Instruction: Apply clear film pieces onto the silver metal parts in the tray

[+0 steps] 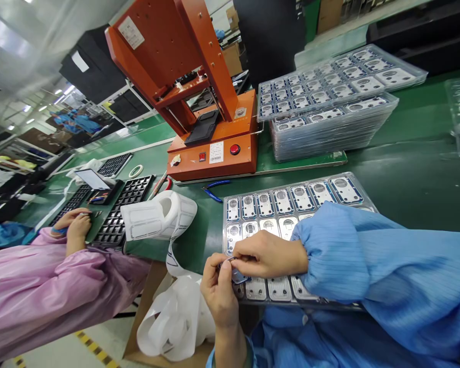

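Just over the near left corner of a clear plastic tray (227, 214), my two hands meet at a small blue-edged plate (238, 276). My left hand (221, 294) pinches it between thumb and fingers. The fingers of my right hand (266, 253) are closed at its upper edge, beside a thin dark rim; whether they hold a separate piece I cannot make out. Most of the plate is hidden by my fingers. Rows of silver plates with blue edges and round windows (283, 201) lie in the tray, partly covered by my right sleeve (333, 250).
An orange press (214, 166) stands behind, beside stacked plastic trays (329, 135). Blue-handled pliers (213, 190) and a label roll (159, 217) lie left of my tray. White backing strip (176, 317) fills a cardboard box. A co-worker's hands (76, 225) work near black trays (126, 209).
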`<state>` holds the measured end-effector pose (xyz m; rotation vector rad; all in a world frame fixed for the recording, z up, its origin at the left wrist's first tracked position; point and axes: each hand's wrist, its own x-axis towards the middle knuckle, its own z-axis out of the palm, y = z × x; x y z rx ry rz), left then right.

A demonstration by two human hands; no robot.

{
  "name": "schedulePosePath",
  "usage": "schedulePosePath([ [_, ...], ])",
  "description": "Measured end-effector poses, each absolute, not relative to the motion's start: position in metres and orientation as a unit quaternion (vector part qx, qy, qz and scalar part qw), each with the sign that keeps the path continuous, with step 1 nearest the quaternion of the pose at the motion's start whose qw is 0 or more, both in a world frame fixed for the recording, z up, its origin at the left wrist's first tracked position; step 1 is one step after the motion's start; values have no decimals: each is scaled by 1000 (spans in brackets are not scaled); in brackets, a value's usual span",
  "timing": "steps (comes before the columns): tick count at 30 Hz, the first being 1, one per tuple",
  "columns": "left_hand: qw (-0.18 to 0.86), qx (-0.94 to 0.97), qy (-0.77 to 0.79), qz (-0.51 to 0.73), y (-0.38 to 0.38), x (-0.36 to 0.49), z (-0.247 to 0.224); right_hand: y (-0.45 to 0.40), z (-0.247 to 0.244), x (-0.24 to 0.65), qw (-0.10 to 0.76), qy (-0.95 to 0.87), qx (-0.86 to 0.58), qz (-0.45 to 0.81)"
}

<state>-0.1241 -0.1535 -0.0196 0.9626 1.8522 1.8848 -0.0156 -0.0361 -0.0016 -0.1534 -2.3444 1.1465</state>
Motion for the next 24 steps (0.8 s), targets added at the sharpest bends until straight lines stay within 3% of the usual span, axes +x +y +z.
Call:
schedulePosePath([
  [24, 220, 293, 601, 710, -150, -124, -12, -33, 1, -15, 242, -825, -90, 502],
])
